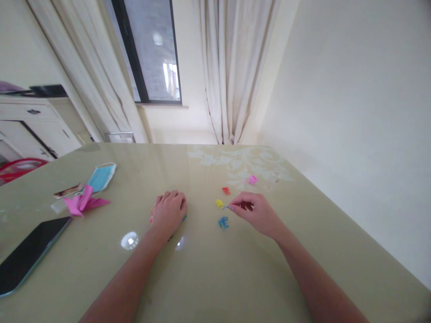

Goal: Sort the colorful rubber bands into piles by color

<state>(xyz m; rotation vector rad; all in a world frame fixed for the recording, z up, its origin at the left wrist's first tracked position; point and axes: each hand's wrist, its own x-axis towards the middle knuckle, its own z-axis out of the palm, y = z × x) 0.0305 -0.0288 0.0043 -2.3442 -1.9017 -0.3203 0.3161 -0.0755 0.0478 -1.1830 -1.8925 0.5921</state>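
Observation:
Palm down on the tabletop, my left hand (pixel 169 210) is curled over a few small coloured pieces. Red and blue bits stick out at its edges; its fingertips and anything in them are hidden. My right hand (pixel 253 211) pinches a thin small blue piece (pixel 226 207) between thumb and forefinger. Just left of that pinch sits a little yellow cluster of pieces (pixel 219 203). Several blue pieces (pixel 223 222) lie nearer to me, and a small red group (pixel 226 190) lies farther away. The pieces are too small to tell their exact kind.
A small pink object (pixel 252 179) lies beyond my right hand. On the left are a pink folded paper crane (pixel 82 202), a blue face mask (pixel 102 177) and a black phone (pixel 32 251). The glossy table (pixel 215 278) runs along a wall (pixel 363 112) on the right.

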